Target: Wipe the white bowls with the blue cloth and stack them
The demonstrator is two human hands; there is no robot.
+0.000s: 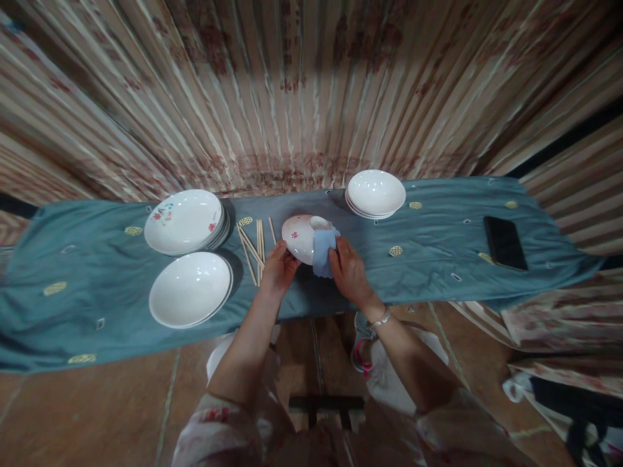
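A white bowl (pixel 299 241) with a small red flower print is tipped on its side above the middle of the table, its foot ring turned to the right. My left hand (pixel 279 267) grips the bowl's left lower rim. With my right hand (pixel 348 264) I pinch a light blue cloth (pixel 324 251) that lies against the bowl's outside. Several wooden chopsticks (pixel 250 246) lie loosely just left of the bowl, some crossing each other. The fingers behind the bowl and cloth are partly hidden.
A stack of flower-printed plates (pixel 187 220) stands at the left, with stacked white bowls (pixel 189 292) in front. More white bowls (pixel 376 193) are stacked at the back right. A black phone (pixel 505 242) lies on the green tablecloth (pixel 438 259). Pleated curtains (pixel 311 97) hang behind.
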